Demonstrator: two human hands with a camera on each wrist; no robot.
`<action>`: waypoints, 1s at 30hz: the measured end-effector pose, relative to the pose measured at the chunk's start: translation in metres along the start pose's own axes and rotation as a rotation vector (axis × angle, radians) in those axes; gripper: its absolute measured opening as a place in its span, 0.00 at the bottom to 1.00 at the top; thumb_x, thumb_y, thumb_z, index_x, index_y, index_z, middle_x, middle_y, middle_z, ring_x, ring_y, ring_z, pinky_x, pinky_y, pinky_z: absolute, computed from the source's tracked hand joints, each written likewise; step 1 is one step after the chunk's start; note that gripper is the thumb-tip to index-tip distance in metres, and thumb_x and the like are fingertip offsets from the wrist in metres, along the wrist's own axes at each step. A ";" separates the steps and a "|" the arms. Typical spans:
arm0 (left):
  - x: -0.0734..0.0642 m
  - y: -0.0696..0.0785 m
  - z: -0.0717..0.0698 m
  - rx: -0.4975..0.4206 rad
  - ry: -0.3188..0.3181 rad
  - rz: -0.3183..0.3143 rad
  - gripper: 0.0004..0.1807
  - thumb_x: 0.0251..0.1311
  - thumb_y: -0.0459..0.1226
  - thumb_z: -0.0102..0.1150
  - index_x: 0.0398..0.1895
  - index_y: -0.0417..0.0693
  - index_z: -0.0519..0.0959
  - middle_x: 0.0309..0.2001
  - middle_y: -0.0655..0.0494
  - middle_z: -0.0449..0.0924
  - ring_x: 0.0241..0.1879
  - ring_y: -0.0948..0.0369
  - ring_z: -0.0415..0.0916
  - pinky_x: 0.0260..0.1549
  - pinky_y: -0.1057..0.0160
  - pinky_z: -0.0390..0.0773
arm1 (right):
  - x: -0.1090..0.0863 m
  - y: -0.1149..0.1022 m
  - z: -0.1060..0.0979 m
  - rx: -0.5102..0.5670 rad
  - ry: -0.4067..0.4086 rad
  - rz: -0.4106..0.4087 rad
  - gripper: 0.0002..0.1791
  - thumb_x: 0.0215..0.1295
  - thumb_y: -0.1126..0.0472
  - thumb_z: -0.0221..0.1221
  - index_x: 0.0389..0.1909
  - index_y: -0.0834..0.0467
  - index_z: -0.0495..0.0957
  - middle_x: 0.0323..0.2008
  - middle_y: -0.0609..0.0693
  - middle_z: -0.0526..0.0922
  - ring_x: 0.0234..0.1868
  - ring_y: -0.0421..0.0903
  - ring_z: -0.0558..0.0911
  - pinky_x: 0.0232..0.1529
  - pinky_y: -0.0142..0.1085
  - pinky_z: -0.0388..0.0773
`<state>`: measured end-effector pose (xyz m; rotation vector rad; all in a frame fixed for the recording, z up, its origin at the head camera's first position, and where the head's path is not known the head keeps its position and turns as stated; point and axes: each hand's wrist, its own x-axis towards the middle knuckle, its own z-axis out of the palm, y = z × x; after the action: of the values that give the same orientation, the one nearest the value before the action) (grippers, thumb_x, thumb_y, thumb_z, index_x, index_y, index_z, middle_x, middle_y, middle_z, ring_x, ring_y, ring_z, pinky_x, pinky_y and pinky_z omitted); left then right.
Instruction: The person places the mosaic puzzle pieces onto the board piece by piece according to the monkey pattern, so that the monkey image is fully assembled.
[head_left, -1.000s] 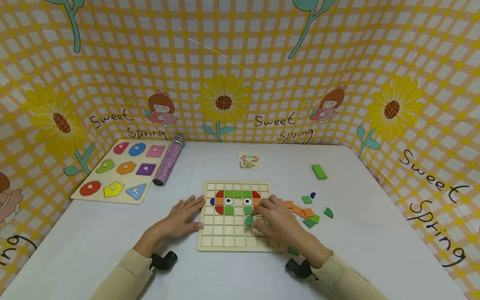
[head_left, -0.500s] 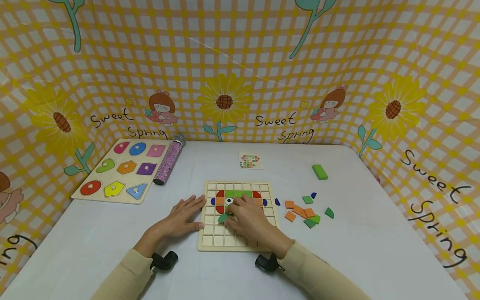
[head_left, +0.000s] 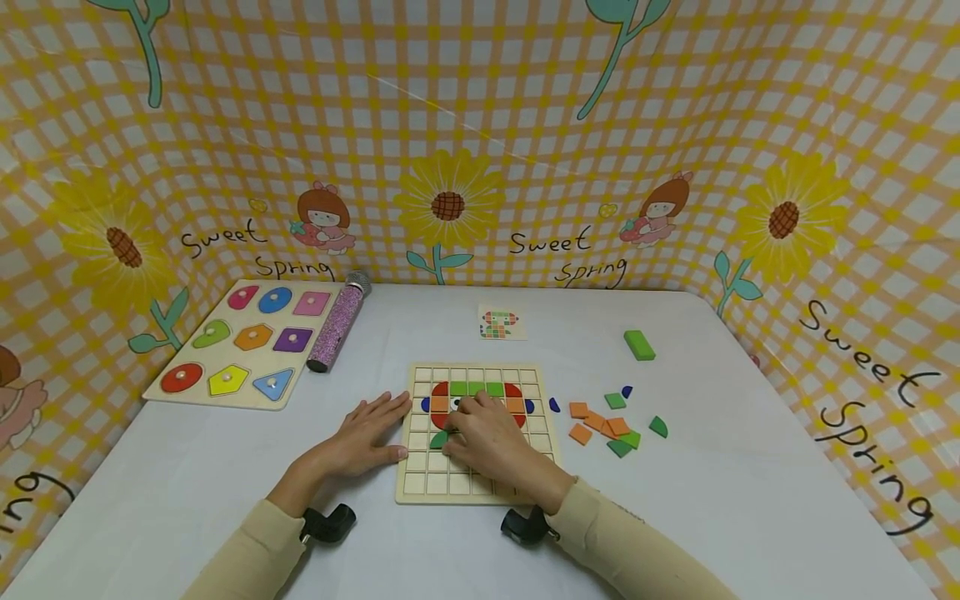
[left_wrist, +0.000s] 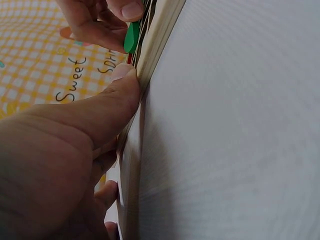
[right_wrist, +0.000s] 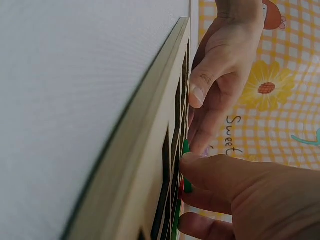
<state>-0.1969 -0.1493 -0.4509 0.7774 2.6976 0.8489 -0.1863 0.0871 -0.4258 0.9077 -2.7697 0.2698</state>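
Note:
In the head view a wooden grid board (head_left: 459,482) holds red, orange, green and blue tiles, set as a face-like row near its top. My right hand (head_left: 491,437) is over the board's middle and pinches a green quarter-round tile (head_left: 438,441) just below the lower left red tile. It covers part of the face pattern. Both wrist views show this green tile (left_wrist: 132,38) between thumb and fingers, close to the grid. My left hand (head_left: 363,435) rests at the board's left edge, thumb and fingers extended and touching it.
Several loose orange tiles (head_left: 580,434) and green tiles (head_left: 658,427) lie right of the board, with a green block (head_left: 639,345) behind them. A picture card (head_left: 502,322) lies beyond the board. A shape puzzle (head_left: 225,350) and a glittery microphone (head_left: 337,325) stand at back left.
My right hand has moved left across the board, carrying the green tile from right of the middle to the left part. The left hand has stayed in place.

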 end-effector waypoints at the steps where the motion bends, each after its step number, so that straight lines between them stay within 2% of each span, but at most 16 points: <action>1: 0.000 0.000 0.000 0.000 0.000 -0.001 0.40 0.62 0.48 0.57 0.73 0.44 0.54 0.75 0.48 0.48 0.75 0.43 0.40 0.71 0.36 0.36 | 0.000 0.000 0.000 -0.001 0.003 -0.004 0.12 0.52 0.49 0.68 0.36 0.50 0.85 0.35 0.45 0.81 0.35 0.42 0.69 0.38 0.32 0.69; 14: -0.001 0.001 0.000 0.004 0.009 0.003 0.40 0.61 0.46 0.57 0.73 0.43 0.54 0.75 0.48 0.49 0.75 0.43 0.40 0.71 0.37 0.37 | -0.002 0.003 0.001 0.000 -0.006 -0.008 0.14 0.52 0.47 0.68 0.37 0.49 0.84 0.35 0.44 0.80 0.37 0.42 0.70 0.38 0.33 0.70; 19: -0.001 0.001 0.000 -0.005 0.011 0.002 0.40 0.61 0.46 0.57 0.73 0.43 0.54 0.75 0.47 0.49 0.75 0.43 0.40 0.71 0.37 0.36 | -0.007 0.009 -0.006 0.027 0.000 0.025 0.14 0.51 0.48 0.68 0.37 0.50 0.85 0.35 0.44 0.80 0.36 0.42 0.70 0.36 0.32 0.69; 24: 0.000 0.002 0.000 -0.001 0.008 0.003 0.40 0.61 0.46 0.57 0.73 0.43 0.54 0.75 0.47 0.49 0.75 0.43 0.40 0.71 0.37 0.36 | -0.020 0.028 -0.015 0.049 0.021 0.087 0.14 0.50 0.49 0.69 0.36 0.51 0.85 0.35 0.45 0.80 0.37 0.43 0.71 0.38 0.35 0.68; 30: -0.001 0.002 0.000 0.008 0.006 0.003 0.40 0.61 0.46 0.57 0.73 0.43 0.54 0.75 0.47 0.49 0.75 0.43 0.40 0.71 0.37 0.37 | -0.039 0.064 -0.026 0.001 0.028 0.149 0.16 0.49 0.50 0.70 0.37 0.53 0.85 0.36 0.48 0.81 0.38 0.46 0.70 0.37 0.36 0.67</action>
<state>-0.1957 -0.1485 -0.4502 0.7817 2.7079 0.8423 -0.1902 0.1659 -0.4178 0.6926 -2.8148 0.3052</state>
